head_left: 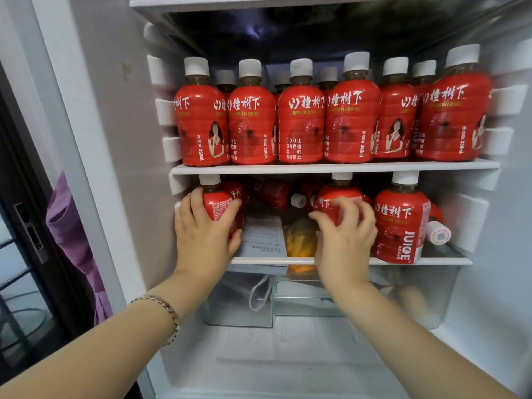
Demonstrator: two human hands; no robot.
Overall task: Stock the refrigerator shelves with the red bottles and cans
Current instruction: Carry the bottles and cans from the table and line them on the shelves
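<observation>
Inside, white fridge walls (115,139), full upper shelf (331,168), left hand (201,234) gripping corner bottle (218,208), right hand (345,234) clasping middle bottle (331,201) on lower glass shelf (443,261).

Centre right, the right grip (344,226) is motion-blurred and hides most of its bottle (341,194). On the upper shelf, the back-row bottles (225,79) show only caps. The drawer (417,298) at lower centre clouds its contents.

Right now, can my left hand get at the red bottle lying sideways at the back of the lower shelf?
Probably not yet: the left hand grips an upright white-capped red plastic bottle. The lying red bottle sits behind an open gap.
</observation>
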